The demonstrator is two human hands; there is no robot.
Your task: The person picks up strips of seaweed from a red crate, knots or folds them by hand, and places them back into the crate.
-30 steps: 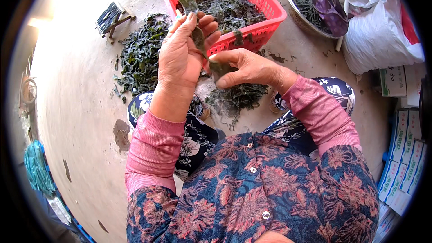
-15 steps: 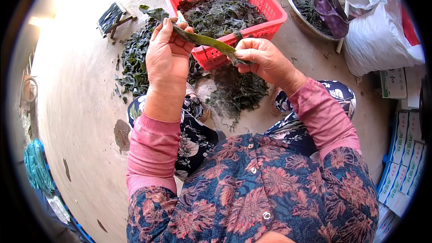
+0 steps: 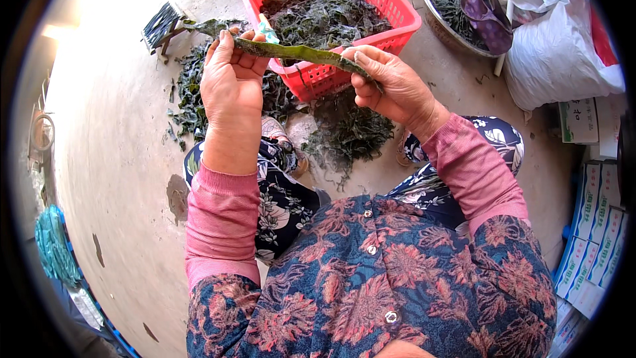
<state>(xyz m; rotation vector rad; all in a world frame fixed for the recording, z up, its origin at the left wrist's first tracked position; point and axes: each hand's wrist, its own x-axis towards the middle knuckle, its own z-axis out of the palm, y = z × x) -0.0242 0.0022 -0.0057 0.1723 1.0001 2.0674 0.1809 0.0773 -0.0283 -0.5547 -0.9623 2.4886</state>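
A long, dark green strip of kelp (image 3: 301,53) is stretched between my hands, above the near edge of a red plastic basket (image 3: 391,41). My left hand (image 3: 228,93), palm up, is closed on the strip's left part, and its loose end sticks out past the fingers. My right hand (image 3: 397,86) pinches the other end between thumb and fingers. A small pale blue-and-white thing (image 3: 267,30) shows by my left fingertips; its kind is unclear. Dark kelp (image 3: 324,13) fills much of the basket. Below the strip, a kelp heap (image 3: 354,129) lies on the floor between my feet.
Another kelp pile (image 3: 193,86) spreads left of the basket, near a small low stool (image 3: 162,26). To the right stand a metal basin (image 3: 434,18) of dark strands with a purple cloth on it, a white sack (image 3: 553,56) and stacked boxes (image 3: 593,219).
Both hands have shifted slightly; the left went left and the right moved a little rightward and up. The kelp strip between them now lies more level and stretches longer.
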